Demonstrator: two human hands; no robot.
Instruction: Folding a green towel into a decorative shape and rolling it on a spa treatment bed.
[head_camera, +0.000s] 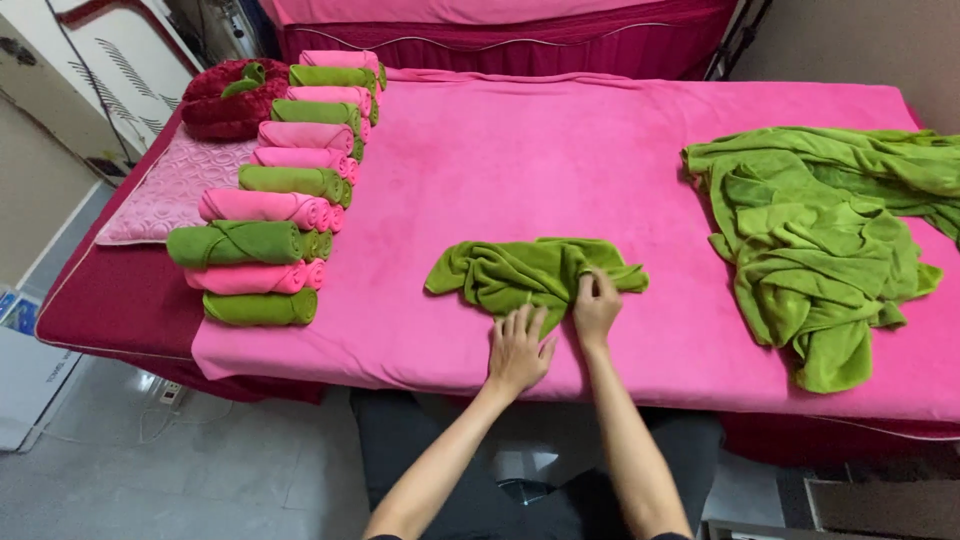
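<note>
Head view looks down on a long bed covered with a bright pink sheet (560, 150), which fills most of the frame. Low in the middle of the frame, a crumpled green towel (525, 272) lies on the sheet close to the near edge. The left hand (518, 350) rests flat on the sheet at the towel's lower edge, fingers spread and open, its fingertips touching the cloth. The right hand (596, 305) sits just beside it, to the right, with fingers bent and pinching a fold of the same towel near its right end. Both bare forearms reach up from the bottom of the frame.

At the right of the frame a loose pile of green towels (820, 230) lies spread on the sheet, well apart from the hands. Along the left side, a row of rolled towels (280, 190) runs from the near edge toward the upper left, pink and green rolls alternating, each touching the next. Beyond that row, at the upper left, a dark red round cushion (230, 98) sits on a pale pink quilted mat (165, 195). Grey floor (200, 470) shows at the lower left, and a second bed (500, 25) with dark red skirting stands across the top of the frame.
</note>
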